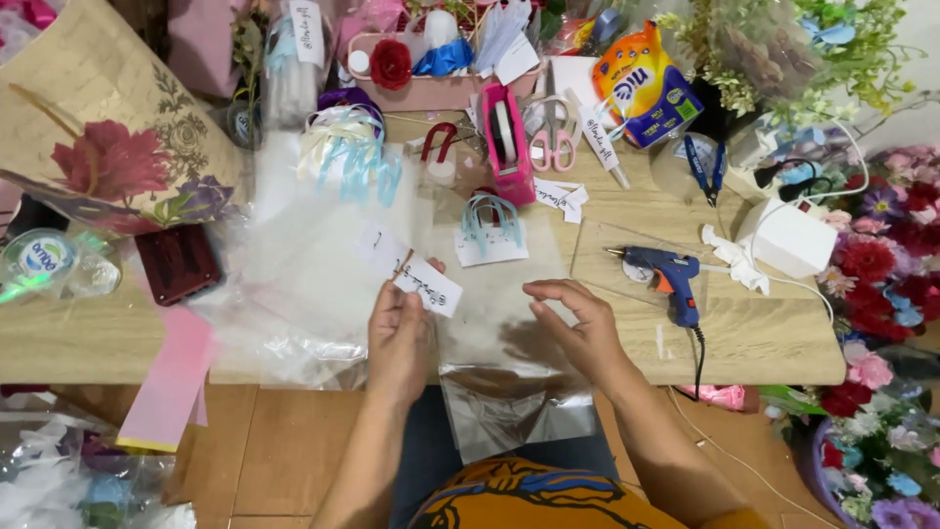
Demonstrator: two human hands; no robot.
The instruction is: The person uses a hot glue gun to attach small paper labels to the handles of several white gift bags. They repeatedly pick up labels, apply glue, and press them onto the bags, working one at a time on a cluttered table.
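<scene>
The left hand [397,338] pinches a small white paper tag [428,285] between thumb and fingers [392,299], closed on its lower corner so the tag stands clear above the knuckles with its written face up, readable from above. A second tag [379,247] lies just beyond it, apparently joined at the pinch. The right hand [578,323] holds nothing: its fingers [544,292] are curled and half open, tips pressing down on a clear plastic sheet [499,333] that runs under both hands and hangs over the near edge of the desk [764,338]. That press seems to keep the slippery sheet flat and in place. Just right of the right fingers a blue glue gun [668,272] rests on a clear mat, nozzle turned away from the hands. Beyond both sets of fingers sit a pink tape dispenser [509,142] and pink scissors [553,132], within reach.
</scene>
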